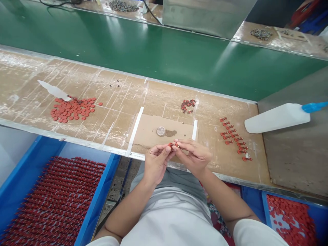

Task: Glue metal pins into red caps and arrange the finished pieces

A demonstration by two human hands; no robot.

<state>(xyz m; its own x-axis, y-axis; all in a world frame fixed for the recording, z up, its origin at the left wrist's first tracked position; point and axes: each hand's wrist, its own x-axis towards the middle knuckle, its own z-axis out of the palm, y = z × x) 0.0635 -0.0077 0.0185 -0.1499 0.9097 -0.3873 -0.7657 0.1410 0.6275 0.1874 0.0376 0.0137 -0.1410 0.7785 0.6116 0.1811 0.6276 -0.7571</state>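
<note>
In front of my body, just over the table's near edge, my left hand [158,160] pinches a small red disc [170,145]. My right hand [193,155] meets it fingertip to fingertip and pinches a small dark and red part [176,145] against the disc. Fingers hide most of both pieces. Just beyond the hands, a small round clear cap [161,131] sits on a taped cardboard sheet [146,128], with a wet brown stain [171,133] beside it. Further back lies a little pile of dark and red parts [188,105].
Red discs [73,109] lie heaped at the left beside a white pointed strip [53,90]. Joined pieces [234,138] stand in rows at the right, near a white bottle [279,118] with a blue tip. Below the table, a blue tray [98,191] holds rows of red pieces.
</note>
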